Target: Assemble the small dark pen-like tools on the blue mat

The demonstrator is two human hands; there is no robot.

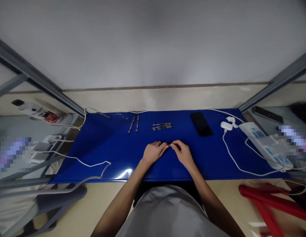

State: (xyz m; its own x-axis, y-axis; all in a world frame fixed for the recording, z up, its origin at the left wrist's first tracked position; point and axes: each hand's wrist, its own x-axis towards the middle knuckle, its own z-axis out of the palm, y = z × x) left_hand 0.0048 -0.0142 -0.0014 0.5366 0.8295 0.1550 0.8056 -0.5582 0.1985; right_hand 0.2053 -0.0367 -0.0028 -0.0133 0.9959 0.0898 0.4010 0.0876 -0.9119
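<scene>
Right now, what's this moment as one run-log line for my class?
left hand: pinching small piece | right hand: pinching its other end | pens: on blue table, beyond hands | phone: same table, right of pens

Grey piece (169, 145) — blue tabletop (106, 141), black phone (201, 124), red chair (255, 197)

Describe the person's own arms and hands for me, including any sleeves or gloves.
The left hand and right hand are ungloved, with no watch or bracelet visible. The left forearm and right forearm show no sleeves. The top is grey.
</scene>
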